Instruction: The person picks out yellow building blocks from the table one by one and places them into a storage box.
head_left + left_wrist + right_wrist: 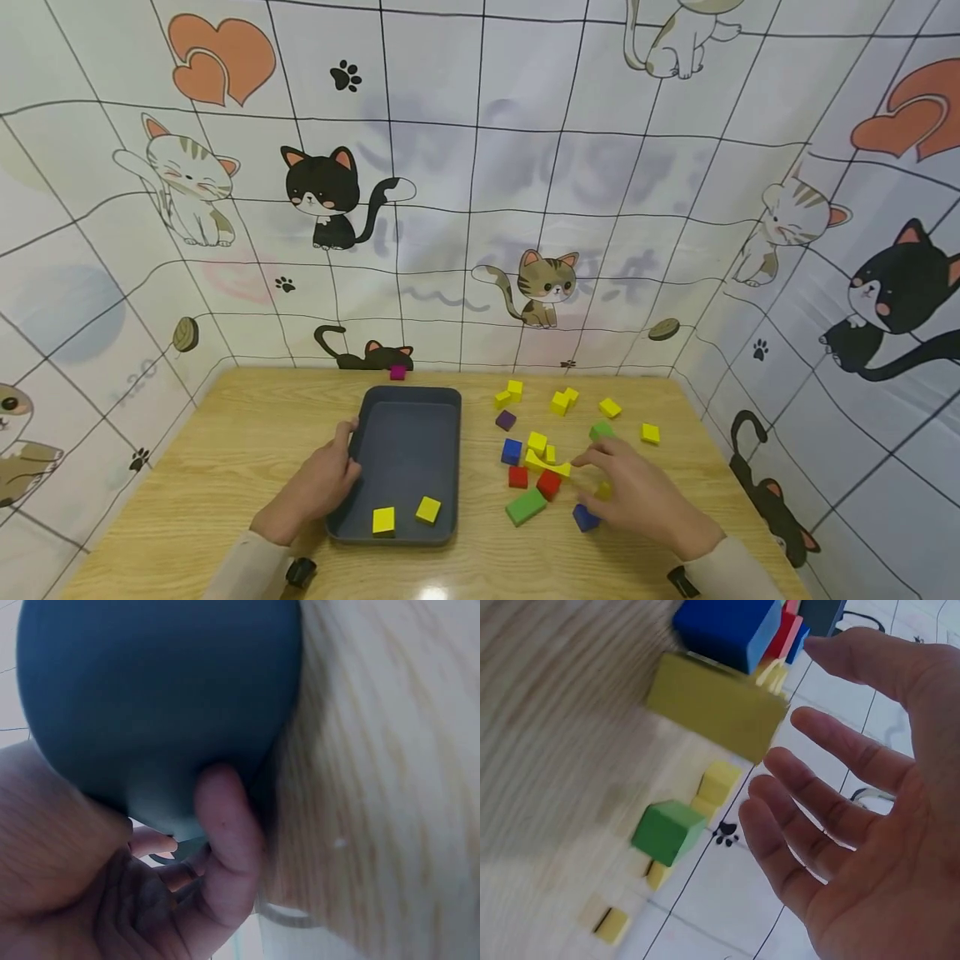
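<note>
My left hand (326,477) grips the left rim of a dark grey tray (408,442). In the left wrist view the thumb presses against the tray's outer side (157,690). Two yellow blocks (383,522) lie in the tray's near end. My right hand (637,492) is over the right part of the block group, its fingers apart and nothing between them. Nearest to it are a yellow block (716,705), partly hidden by the hand in the head view, a blue block (586,517) and a green block (602,431). A yellow arch block (546,464) lies left of its fingertips.
Red blocks (518,477), a long green block (527,507), a blue cube (512,452) and a purple block (506,420) lie between tray and right hand. Several yellow blocks (610,407) are farther back. A magenta block (397,372) sits at the wooden table's (225,450) back edge.
</note>
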A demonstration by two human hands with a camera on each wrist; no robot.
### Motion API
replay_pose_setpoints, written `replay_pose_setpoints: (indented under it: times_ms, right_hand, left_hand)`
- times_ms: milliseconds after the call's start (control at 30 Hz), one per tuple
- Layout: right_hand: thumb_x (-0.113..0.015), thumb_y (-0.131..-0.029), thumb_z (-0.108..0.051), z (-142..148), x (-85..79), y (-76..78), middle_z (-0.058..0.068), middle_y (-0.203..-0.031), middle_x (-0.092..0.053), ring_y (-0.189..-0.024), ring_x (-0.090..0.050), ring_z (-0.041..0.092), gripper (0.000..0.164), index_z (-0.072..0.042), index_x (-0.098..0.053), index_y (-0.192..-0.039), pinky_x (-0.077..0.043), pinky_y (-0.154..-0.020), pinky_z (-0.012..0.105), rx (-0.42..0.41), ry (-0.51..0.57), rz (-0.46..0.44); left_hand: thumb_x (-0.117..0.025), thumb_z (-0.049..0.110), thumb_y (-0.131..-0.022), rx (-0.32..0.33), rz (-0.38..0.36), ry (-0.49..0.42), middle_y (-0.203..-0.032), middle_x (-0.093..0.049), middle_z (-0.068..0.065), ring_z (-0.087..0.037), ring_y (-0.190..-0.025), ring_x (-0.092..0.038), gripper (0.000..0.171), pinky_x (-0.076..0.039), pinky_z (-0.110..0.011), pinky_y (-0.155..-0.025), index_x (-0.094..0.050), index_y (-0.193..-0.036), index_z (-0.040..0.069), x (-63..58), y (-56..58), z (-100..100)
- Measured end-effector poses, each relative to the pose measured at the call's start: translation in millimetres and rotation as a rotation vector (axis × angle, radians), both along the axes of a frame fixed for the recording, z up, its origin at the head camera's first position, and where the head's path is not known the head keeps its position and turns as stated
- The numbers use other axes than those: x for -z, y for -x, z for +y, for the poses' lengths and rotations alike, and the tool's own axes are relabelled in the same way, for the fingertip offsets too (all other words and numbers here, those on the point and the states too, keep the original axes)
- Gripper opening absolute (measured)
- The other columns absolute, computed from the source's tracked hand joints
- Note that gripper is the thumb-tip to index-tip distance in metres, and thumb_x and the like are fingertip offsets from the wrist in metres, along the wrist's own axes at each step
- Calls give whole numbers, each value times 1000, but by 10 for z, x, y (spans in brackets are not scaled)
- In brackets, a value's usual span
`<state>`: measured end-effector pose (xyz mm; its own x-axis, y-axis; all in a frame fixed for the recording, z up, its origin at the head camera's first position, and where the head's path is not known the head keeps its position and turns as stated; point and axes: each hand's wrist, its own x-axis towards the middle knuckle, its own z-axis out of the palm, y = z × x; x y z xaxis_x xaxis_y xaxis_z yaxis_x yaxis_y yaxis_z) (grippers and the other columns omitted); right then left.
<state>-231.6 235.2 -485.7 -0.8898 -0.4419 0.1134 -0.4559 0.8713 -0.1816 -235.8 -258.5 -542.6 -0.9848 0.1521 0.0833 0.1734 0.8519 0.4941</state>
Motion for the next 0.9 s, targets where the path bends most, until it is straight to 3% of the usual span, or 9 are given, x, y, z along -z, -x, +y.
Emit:
replay_pose_setpoints:
  times_ms: [167,400,500,600,900]
  right_hand:
    - [-89,-86,-39,76,25,-7,-6,-116,-65,-96,-59,8,40,-25,-77,-122,-56,-81,30,39,21,-75]
    - [-88,-87,-27,197,50,-12,-2,-112,-69,-94,-64,9,32,-18,-78,-116,-56,-73,23,-7,131,-155]
    - [-87,-87,-21,244,64,-6,-1,-110,-70,-91,-64,7,29,-16,-78,-114,-57,-72,24,-34,171,-172]
    - [-87,-87,-18,265,73,2,-4,-105,-70,-87,-62,4,28,-16,-78,-113,-55,-70,22,-43,176,-169]
    - [-84,-88,-13,260,64,9,-12,-89,-68,-75,-56,2,19,-14,-80,-107,-49,-65,22,-28,164,-196]
  left_hand:
    - [-55,4,-99,-10,-18,-9,-88,-61,-8,-16,-73,-54,63,-48,-33,-70,-29,-156,-1,-11,-7,2]
    - [-56,5,-100,-9,-17,-9,-99,-65,-9,-15,-78,-56,62,-48,-33,-72,-30,-156,0,-12,-21,3]
    - [-55,4,-100,-8,-23,-13,-87,-60,-5,-15,-74,-54,63,-47,-32,-70,-29,-157,-1,-32,-19,8]
    - [-55,4,-100,-7,-31,-20,-80,-54,-3,-15,-71,-53,63,-47,-31,-70,-28,-157,-1,-57,-18,17]
    - [-55,4,-99,-10,-25,-10,-92,-61,-7,-17,-78,-56,63,-49,-34,-73,-29,-157,-2,-60,-21,34]
